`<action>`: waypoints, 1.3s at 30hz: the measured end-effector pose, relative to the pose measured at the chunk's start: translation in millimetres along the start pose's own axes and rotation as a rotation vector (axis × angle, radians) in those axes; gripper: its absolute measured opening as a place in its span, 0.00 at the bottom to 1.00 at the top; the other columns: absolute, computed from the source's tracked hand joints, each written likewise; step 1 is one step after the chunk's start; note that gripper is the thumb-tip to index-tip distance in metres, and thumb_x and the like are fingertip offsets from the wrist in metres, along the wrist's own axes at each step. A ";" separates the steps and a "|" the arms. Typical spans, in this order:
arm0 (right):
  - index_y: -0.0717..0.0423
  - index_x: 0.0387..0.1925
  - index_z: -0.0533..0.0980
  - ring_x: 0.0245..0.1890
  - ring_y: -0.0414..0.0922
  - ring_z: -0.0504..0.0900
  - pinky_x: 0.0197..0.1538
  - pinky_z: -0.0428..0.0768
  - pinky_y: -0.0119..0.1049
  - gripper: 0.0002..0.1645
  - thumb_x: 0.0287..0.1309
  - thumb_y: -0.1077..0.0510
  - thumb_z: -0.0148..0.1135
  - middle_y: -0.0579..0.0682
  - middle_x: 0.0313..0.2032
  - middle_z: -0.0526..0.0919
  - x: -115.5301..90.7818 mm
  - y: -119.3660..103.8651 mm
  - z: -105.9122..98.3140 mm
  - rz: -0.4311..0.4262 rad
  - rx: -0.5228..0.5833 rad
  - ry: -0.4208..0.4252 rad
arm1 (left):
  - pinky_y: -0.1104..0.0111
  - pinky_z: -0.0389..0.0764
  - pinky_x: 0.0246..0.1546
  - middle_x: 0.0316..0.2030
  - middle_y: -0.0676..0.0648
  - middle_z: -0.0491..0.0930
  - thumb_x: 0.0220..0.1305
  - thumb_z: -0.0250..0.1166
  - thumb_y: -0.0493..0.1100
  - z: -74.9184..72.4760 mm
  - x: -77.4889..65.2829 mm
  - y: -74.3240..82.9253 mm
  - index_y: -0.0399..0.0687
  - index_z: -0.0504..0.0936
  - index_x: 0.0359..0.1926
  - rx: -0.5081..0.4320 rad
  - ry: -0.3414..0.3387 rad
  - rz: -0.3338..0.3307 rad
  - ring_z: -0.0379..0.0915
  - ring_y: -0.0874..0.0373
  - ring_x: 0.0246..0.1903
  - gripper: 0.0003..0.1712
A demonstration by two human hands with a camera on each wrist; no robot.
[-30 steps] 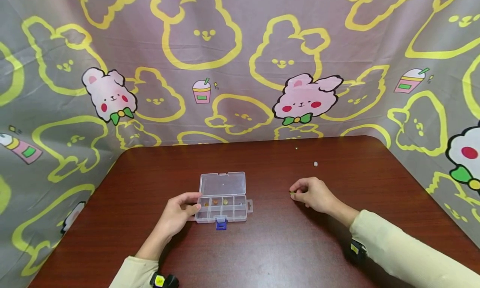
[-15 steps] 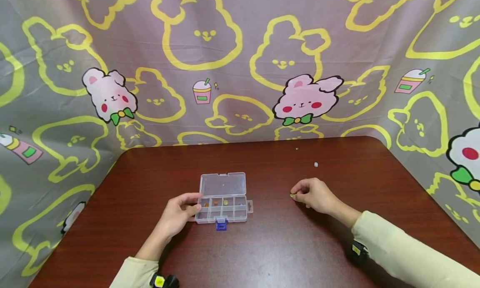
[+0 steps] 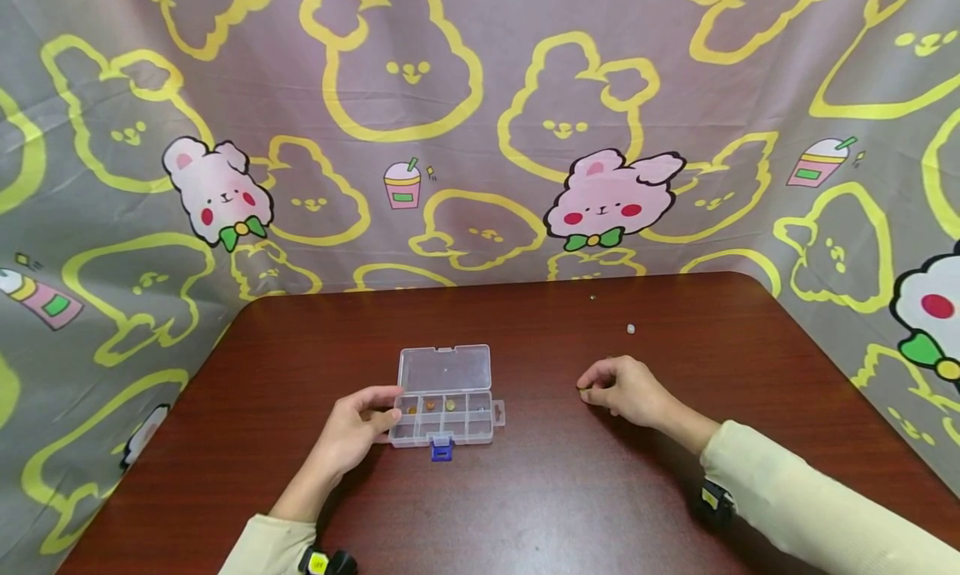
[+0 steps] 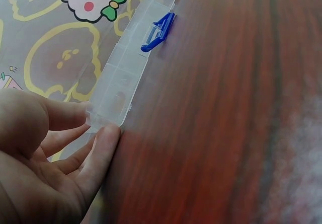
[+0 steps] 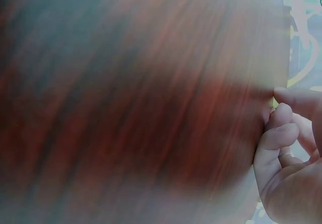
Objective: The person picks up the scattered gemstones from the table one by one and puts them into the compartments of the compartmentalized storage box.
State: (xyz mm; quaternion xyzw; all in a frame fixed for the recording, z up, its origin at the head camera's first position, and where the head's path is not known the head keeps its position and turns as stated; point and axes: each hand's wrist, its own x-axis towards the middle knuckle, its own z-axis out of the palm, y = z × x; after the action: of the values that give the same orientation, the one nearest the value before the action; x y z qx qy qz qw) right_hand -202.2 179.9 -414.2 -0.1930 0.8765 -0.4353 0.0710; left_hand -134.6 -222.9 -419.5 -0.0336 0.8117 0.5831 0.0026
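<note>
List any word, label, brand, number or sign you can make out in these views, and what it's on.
No text can be read with certainty.
Left yellow label on the left black camera: dark marks, too small to read.
Right yellow label on the right black camera: also too small.
Plastic box: no lettering I can make out.
Curtain: printed drawings, no readable words.

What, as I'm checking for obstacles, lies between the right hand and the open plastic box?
Only bare tabletop lies between the right hand and the box; the head view shows it.
</note>
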 end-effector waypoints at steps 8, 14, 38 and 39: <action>0.58 0.35 0.84 0.16 0.40 0.72 0.19 0.71 0.31 0.03 0.58 0.65 0.69 0.46 0.23 0.77 0.5 -0.4 0.1 0.021 -0.019 -0.002 | 0.61 0.86 0.33 0.48 0.35 0.81 0.64 0.64 0.27 0.0 0.0 -1.7 0.33 0.81 0.56 -0.019 0.001 0.005 0.82 0.49 0.39 0.19; 0.60 0.35 0.83 0.18 0.42 0.72 0.21 0.74 0.33 0.03 0.59 0.65 0.69 0.46 0.24 0.76 0.6 -0.6 0.7 0.021 -0.029 -0.004 | 0.62 0.86 0.33 0.47 0.35 0.81 0.64 0.63 0.26 0.3 0.1 -2.4 0.33 0.81 0.56 -0.025 0.004 0.008 0.81 0.49 0.39 0.19; 0.59 0.34 0.83 0.18 0.43 0.74 0.22 0.76 0.34 0.03 0.58 0.65 0.69 0.47 0.25 0.79 -2.1 -5.5 3.0 0.022 -0.009 0.004 | 0.62 0.86 0.33 0.46 0.36 0.81 0.64 0.64 0.26 0.9 1.2 -1.4 0.33 0.82 0.55 -0.011 0.008 0.007 0.82 0.50 0.38 0.18; 0.60 0.35 0.83 0.18 0.43 0.74 0.22 0.76 0.34 0.03 0.58 0.65 0.69 0.47 0.25 0.79 -2.2 -6.6 3.6 0.018 -0.003 0.003 | 0.62 0.86 0.33 0.46 0.36 0.82 0.64 0.64 0.26 0.9 1.2 -1.6 0.33 0.82 0.55 -0.011 0.008 0.006 0.82 0.50 0.38 0.18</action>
State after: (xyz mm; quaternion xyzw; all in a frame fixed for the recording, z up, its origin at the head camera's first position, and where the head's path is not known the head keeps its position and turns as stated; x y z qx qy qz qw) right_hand -197.3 174.6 -411.3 -0.1844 0.8790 -0.4335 0.0732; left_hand -135.8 -222.6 -421.4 -0.0335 0.8086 0.5874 -0.0026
